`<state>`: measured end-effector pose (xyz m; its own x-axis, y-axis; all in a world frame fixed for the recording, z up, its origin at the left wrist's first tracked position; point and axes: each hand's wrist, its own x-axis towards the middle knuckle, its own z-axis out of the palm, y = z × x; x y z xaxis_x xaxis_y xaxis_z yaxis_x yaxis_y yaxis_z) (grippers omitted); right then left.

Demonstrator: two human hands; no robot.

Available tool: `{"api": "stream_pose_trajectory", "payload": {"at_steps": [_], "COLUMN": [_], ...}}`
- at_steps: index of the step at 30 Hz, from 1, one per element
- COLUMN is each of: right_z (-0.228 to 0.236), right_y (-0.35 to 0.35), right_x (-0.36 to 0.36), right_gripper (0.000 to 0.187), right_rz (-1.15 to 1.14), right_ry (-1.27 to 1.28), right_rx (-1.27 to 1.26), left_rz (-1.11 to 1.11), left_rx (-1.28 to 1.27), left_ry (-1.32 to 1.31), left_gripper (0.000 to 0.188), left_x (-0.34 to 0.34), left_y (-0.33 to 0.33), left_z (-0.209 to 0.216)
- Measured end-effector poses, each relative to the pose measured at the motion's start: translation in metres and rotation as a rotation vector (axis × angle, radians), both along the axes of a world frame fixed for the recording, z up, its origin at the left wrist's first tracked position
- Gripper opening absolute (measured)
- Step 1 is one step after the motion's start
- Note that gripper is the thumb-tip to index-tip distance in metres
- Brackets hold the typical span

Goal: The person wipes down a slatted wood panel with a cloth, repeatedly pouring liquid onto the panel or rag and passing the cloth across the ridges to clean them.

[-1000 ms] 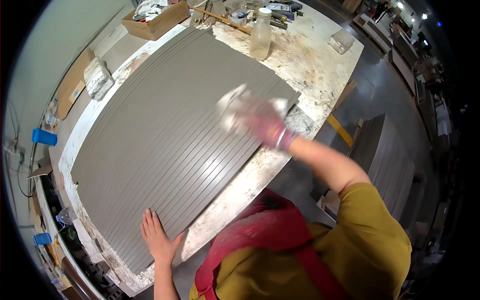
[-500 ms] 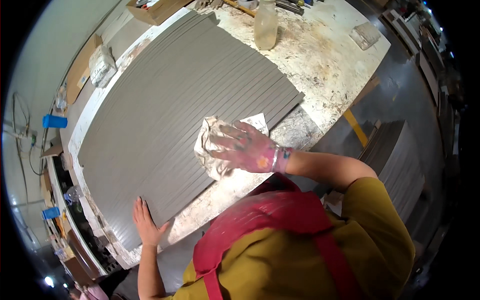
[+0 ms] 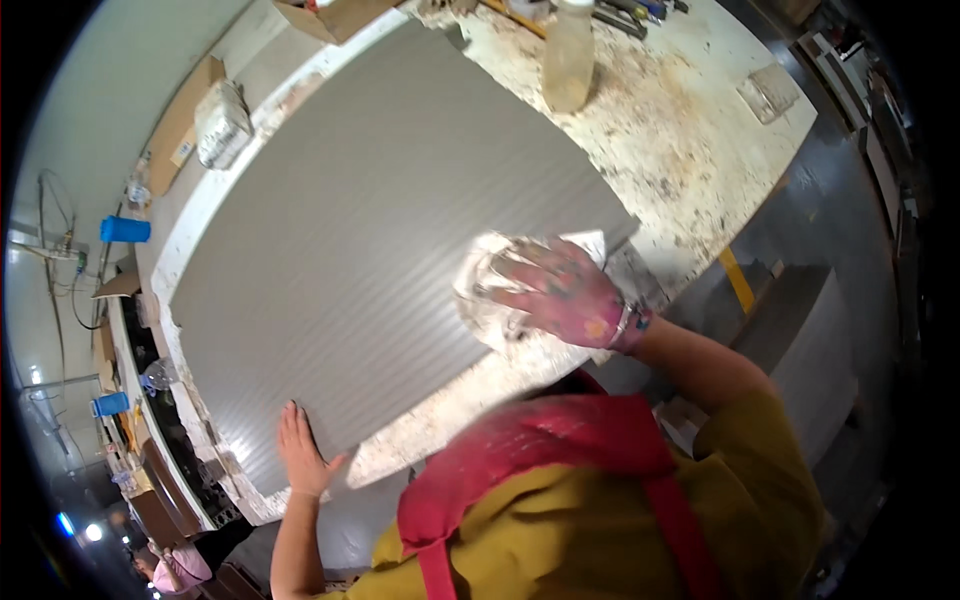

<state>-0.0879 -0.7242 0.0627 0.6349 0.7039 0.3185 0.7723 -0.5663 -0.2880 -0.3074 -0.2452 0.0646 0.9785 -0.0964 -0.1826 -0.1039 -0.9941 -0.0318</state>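
Many long grey strips (image 3: 330, 230) lie side by side on the worktable, forming one broad sheet. My right hand (image 3: 570, 297), in a stained pink glove, presses a crumpled white rag (image 3: 480, 310) against the strips near their right end. Its fingers are spread over the cloth, and part of the cloth is hidden beneath the palm. My bare left hand (image 3: 303, 455) rests flat at the near left edge of the sheet, fingers stretched and thumb apart, holding nothing.
On the worktable (image 3: 680, 170) stand a cloudy plastic bottle (image 3: 568, 65) and a small clear block-shaped thing (image 3: 768, 94). A wrapped bundle (image 3: 222, 125) sits beyond the sheet, near a cardboard box (image 3: 335, 18). Stacked grey panels (image 3: 800, 320) stand at right. A person (image 3: 180, 565) is far off at lower left.
My right hand has slid the rag to the right along the strips. My left hand stays flat at the sheet's edge. The whole view has shifted a little.
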Motion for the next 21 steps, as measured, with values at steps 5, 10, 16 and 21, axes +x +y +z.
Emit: {"api": "stream_pose_trajectory", "payload": {"at_steps": [5,10,16,21], "right_z": [-0.016,0.029,0.016,0.031], "right_y": [-0.109,-0.113,-0.021,-0.011], "right_x": [0.072,0.073,0.038,0.043], "right_gripper": [0.035,0.034,0.048,0.053], "right_rz": [-0.578,-0.518,-0.222,-0.192], "right_ry": [0.279,0.083,-0.012,0.229], "right_rx": [0.343,0.258,-0.254,-0.262], "left_rz": [0.026,-0.100,0.022,0.175], "left_rx": [-0.019,0.007,-0.221,-0.231], "left_ry": [0.142,0.257,-0.388,-0.648], "left_gripper": [0.108,0.088,0.059,0.053], "left_x": [0.002,0.065,0.282,0.443], "left_y": [-0.009,-0.011,0.007,0.050], "left_z": [0.021,0.073,0.038,-0.003]}}
